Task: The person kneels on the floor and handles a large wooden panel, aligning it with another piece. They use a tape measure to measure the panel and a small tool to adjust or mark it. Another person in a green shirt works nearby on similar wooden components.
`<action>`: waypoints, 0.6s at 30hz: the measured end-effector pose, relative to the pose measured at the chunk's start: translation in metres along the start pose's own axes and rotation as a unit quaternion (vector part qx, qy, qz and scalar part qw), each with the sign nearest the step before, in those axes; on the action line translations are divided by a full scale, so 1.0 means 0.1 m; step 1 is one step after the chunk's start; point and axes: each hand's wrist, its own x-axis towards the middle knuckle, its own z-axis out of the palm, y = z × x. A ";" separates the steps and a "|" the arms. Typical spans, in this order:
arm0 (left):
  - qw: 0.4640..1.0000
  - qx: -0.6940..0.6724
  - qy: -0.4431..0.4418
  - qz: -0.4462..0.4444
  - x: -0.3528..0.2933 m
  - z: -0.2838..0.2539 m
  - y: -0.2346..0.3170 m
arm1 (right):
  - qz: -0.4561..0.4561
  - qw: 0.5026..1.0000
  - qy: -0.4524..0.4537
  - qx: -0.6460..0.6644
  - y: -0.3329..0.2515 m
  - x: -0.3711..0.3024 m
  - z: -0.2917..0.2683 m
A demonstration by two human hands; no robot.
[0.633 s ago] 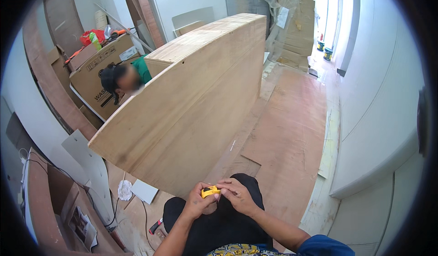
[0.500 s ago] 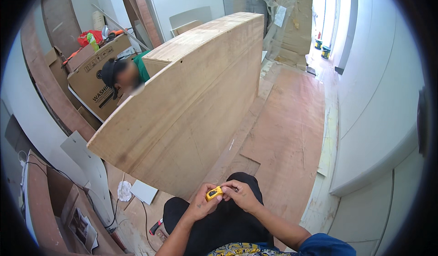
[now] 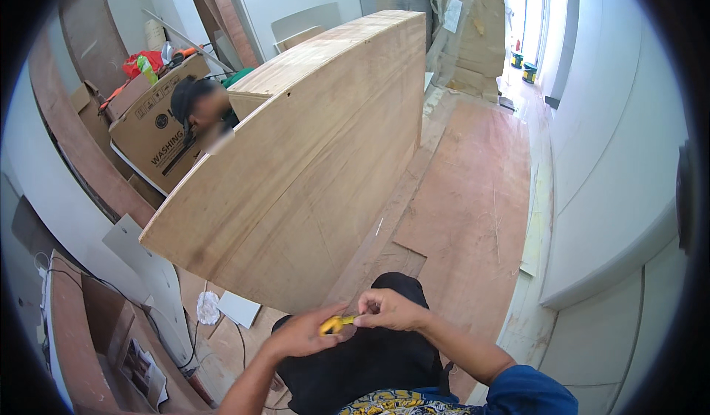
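Note:
My left hand [image 3: 305,334] is closed around a yellow tape measure [image 3: 330,326], held low over my dark-trousered knees. From its case a short length of yellow blade sticks out to the right. My right hand [image 3: 390,310] pinches the end of that blade. Just beyond both hands stands a large curved plywood panel [image 3: 310,178], part of a box-like wooden frame. Behind it, at the left, a person in a dark cap [image 3: 196,108] bends low, partly hidden by the frame.
Plywood sheets [image 3: 473,193] cover the floor at the right, beside a white wall [image 3: 614,164]. A large cardboard box [image 3: 159,138] and boards lean at the left. Cables and a white square piece [image 3: 239,309] lie near my left side. Paint cans [image 3: 529,73] stand far off.
My hands have moved slightly apart, and a bit of blade now shows between them. My left hand has shifted left with the case. The person behind the frame has moved a little.

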 end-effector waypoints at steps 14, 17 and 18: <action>0.831 0.306 0.304 -0.352 -3.32 -3.15 1.72 | -0.034 0.883 0.248 -0.398 0.19 -0.66 -2.29; 0.827 0.370 0.306 -0.294 -3.80 -3.81 1.88 | 0.016 0.848 0.284 -0.447 0.53 -0.33 -2.48; 0.810 0.430 0.287 -0.277 -3.83 -3.99 1.96 | -0.007 0.843 0.267 -0.467 0.67 -0.18 -2.47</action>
